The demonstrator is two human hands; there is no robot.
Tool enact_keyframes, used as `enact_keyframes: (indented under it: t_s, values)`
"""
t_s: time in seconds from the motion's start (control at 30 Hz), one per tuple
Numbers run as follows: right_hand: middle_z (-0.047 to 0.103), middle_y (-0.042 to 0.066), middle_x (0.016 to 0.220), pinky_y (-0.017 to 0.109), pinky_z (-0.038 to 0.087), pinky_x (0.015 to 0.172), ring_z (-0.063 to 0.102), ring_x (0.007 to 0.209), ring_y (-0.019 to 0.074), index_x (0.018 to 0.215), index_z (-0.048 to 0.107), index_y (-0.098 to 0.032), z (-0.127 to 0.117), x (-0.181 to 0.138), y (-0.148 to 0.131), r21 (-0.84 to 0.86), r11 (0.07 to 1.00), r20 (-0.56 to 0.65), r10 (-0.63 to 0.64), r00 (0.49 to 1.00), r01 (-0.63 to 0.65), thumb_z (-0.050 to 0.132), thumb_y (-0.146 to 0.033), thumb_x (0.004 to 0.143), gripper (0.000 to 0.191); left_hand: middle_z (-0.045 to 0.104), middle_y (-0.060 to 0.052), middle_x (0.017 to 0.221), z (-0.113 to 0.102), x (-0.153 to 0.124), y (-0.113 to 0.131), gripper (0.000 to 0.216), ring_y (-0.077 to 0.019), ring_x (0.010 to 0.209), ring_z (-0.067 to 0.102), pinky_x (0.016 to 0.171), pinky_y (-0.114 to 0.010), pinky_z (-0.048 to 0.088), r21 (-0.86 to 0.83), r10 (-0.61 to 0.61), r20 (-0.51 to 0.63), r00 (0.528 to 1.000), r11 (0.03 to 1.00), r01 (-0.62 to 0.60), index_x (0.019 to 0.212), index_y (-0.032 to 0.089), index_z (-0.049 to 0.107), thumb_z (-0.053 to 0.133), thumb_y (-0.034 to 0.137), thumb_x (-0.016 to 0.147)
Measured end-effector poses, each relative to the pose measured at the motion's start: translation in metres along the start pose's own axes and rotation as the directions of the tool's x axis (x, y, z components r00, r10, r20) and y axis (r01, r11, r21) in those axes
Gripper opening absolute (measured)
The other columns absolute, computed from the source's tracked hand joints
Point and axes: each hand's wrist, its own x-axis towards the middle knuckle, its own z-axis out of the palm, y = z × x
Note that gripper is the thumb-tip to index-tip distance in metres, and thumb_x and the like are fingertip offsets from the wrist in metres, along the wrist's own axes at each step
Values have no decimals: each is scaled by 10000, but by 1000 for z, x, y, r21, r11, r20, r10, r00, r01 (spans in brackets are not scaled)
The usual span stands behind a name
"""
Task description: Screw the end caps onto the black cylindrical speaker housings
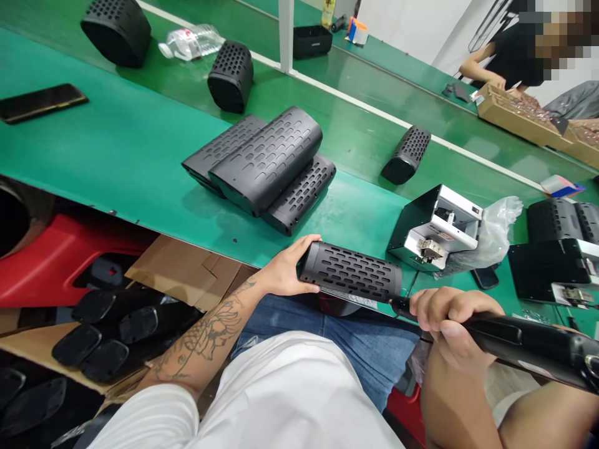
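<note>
My left hand (pixel 287 269) grips one end of a black perforated housing (pixel 352 270) at the table's near edge, thumb and fingers on either side of it. Closed around a black electric screwdriver (pixel 519 340) is my right hand (pixel 452 315). The screwdriver lies almost level, and its tip meets the housing's right end near the lower corner. Whether a screw sits at the tip is too small to tell. Just beyond, several similar black housings (pixel 269 162) lie stacked on the green table (pixel 140 156).
A screw feeder (pixel 435 227) stands to the right beside a plastic bag (pixel 500 227). Single housings (pixel 407 154) and a plastic bottle (pixel 191 42) are farther back. A phone (pixel 44 103) lies at left. Boxed black parts (pixel 105 358) sit below. Across the table, a person (pixel 510 56) works at a cardboard box (pixel 519 118).
</note>
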Motion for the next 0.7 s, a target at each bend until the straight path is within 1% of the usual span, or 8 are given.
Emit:
enact_keyframes:
  t_s: [0.2, 0.27, 0.3, 0.37, 0.43, 0.47, 0.6, 0.7]
  values:
    - [669, -66, 633, 338, 626, 552, 628, 449, 147, 979, 727, -252, -8, 11, -3, 33, 999, -19, 30, 999, -30, 857, -258, 980, 131, 582, -183, 1764, 1, -2, -2, 1185, -424, 1631, 629, 1410, -533, 516, 30, 43, -27, 999, 999, -43, 1773, 267, 414, 1044, 505, 798]
    - [659, -70, 613, 339, 615, 505, 600, 414, 151, 979, 743, -255, -22, 27, -4, -8, 1000, -112, -11, 994, 11, 861, -295, 971, 125, 609, -185, 1739, 5, -4, -5, 1166, -424, 1613, 647, 1390, -539, 540, 51, 62, -65, 996, 997, -59, 1764, 272, 414, 1038, 515, 809]
    - [646, -73, 598, 338, 608, 486, 586, 402, 151, 953, 738, -251, -30, 37, -2, -72, 996, -210, -70, 975, 56, 872, -311, 950, 147, 620, -187, 1728, 7, -5, -7, 1156, -425, 1601, 659, 1377, -544, 554, 64, 79, -80, 994, 995, -74, 1758, 276, 414, 1034, 524, 814]
    - [640, -66, 579, 331, 614, 488, 589, 411, 150, 877, 706, -235, -48, 59, 4, -244, 960, -413, -229, 881, 135, 913, -316, 883, 222, 635, -194, 1711, 11, -7, -10, 1149, -433, 1578, 678, 1356, -559, 576, 91, 125, -106, 986, 989, -116, 1751, 278, 415, 1028, 550, 819]
    - [661, -45, 573, 321, 625, 517, 619, 436, 153, 829, 672, -225, -63, 79, 15, -376, 913, -526, -353, 774, 161, 960, -308, 820, 299, 639, -205, 1707, 14, -8, -13, 1153, -442, 1569, 687, 1350, -577, 582, 115, 168, -130, 977, 981, -154, 1755, 274, 410, 1021, 574, 824]
    - [670, -34, 568, 315, 619, 518, 628, 439, 156, 826, 667, -221, -69, 86, 22, -398, 904, -543, -370, 754, 157, 977, -311, 805, 324, 640, -208, 1708, 15, -9, -14, 1158, -446, 1569, 688, 1349, -583, 584, 125, 182, -141, 973, 978, -165, 1757, 272, 408, 1018, 585, 824]
    - [646, -31, 536, 329, 597, 495, 612, 406, 164, 802, 640, -230, -80, 93, 42, -402, 913, -546, -303, 781, 73, 1005, -382, 784, 396, 650, -204, 1707, 17, -9, -16, 1183, -450, 1570, 692, 1352, -591, 583, 135, 173, -149, 974, 979, -153, 1758, 277, 411, 1024, 598, 799]
    - [632, -50, 524, 336, 598, 492, 595, 406, 159, 752, 614, -247, -76, 87, 42, -415, 908, -553, -297, 778, 52, 971, -392, 766, 386, 658, -199, 1696, 16, -8, -15, 1192, -453, 1557, 700, 1348, -591, 586, 123, 140, -137, 981, 985, -123, 1751, 280, 426, 1035, 592, 775]
